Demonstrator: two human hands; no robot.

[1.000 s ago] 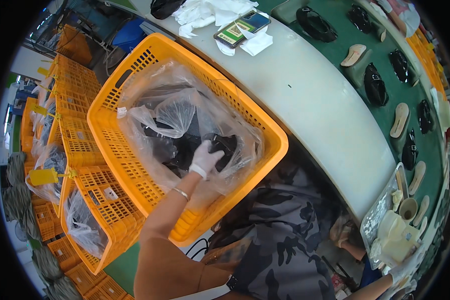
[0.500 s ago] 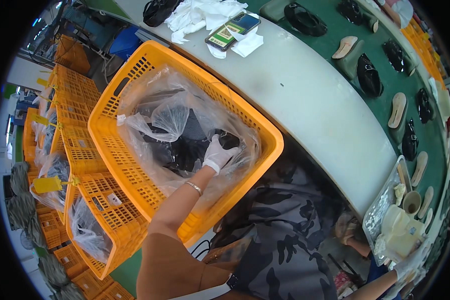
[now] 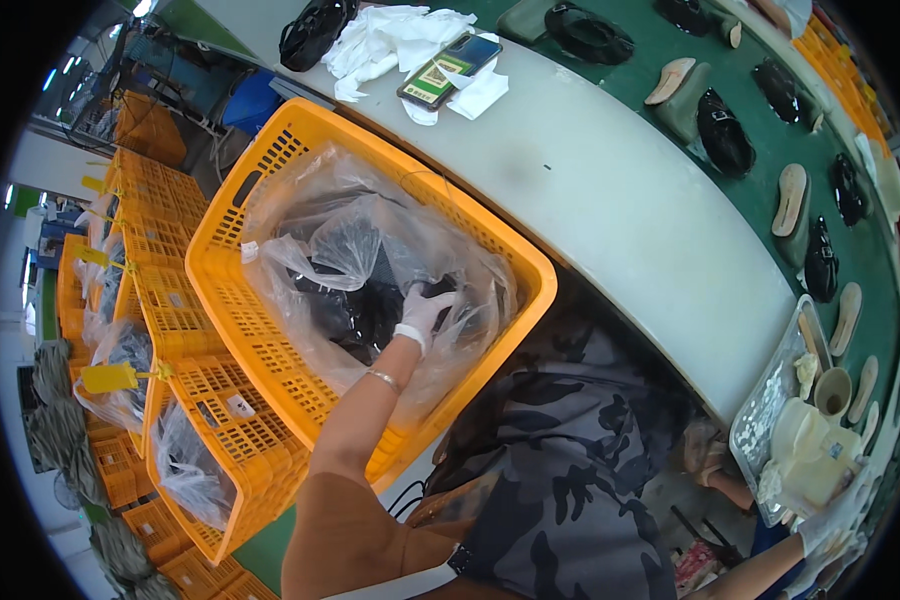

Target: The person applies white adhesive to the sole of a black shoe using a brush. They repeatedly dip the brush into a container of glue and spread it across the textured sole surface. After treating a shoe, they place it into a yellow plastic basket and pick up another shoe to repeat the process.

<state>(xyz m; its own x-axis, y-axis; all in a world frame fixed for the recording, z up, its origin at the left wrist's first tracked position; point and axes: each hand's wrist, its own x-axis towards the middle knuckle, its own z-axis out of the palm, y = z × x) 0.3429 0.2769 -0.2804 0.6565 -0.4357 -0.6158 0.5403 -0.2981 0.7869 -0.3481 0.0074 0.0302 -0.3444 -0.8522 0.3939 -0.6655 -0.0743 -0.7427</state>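
Observation:
My left hand [image 3: 425, 312], in a thin white glove, reaches into a clear plastic bag [image 3: 370, 225] lining a yellow crate [image 3: 270, 375]. Its thumb and fingers close around the edge of a shiny black shoe upper [image 3: 436, 288]; the fingertips are partly hidden. More glossy black uppers [image 3: 345, 315] lie in the bag below loose folds of plastic. Far to the lower right, my gloved right hand [image 3: 832, 522] is at the near end of a silvery tray [image 3: 755, 440], close to a pale, blocky plastic container [image 3: 810, 455]. Blur and the picture's rim hide its fingers.
A curved white tabletop [image 3: 610, 190] borders a green conveyor [image 3: 650, 60] carrying black uppers and shoe lasts with tan insoles [image 3: 790, 195]. A phone [image 3: 450, 72] and white cloths [image 3: 385, 45] lie at the back. Stacked yellow crates [image 3: 225, 420] stand left. A cup [image 3: 832, 392] is by the tray.
My left hand has shifted slightly left and down within the bag, its thumb and fingers drawing closer together. The whole view has shifted a little. My right hand stays by the tray.

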